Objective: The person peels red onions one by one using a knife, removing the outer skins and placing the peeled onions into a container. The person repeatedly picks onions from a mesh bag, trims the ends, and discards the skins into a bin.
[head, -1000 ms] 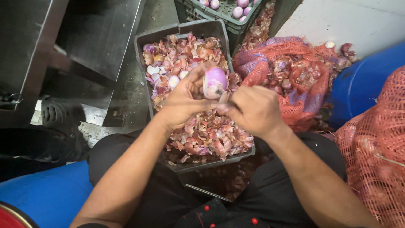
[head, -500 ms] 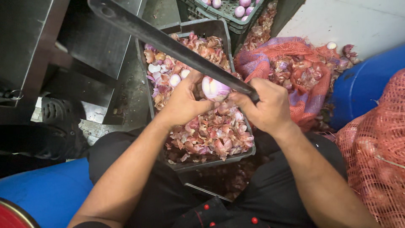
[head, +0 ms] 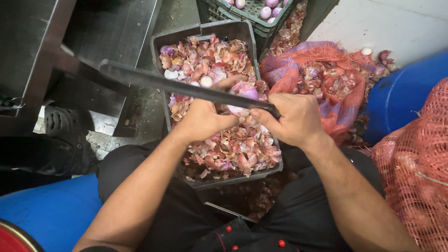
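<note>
Peeled purple onion [head: 243,93] sat above the grey crate [head: 219,32] of skins; our left hand [head: 203,119] had its fingers clenched around it. Our right hand [head: 289,116] gripped a long dark knife [head: 177,84] laid across the onion. Red mesh sack [head: 326,84] right of the crate.
</note>
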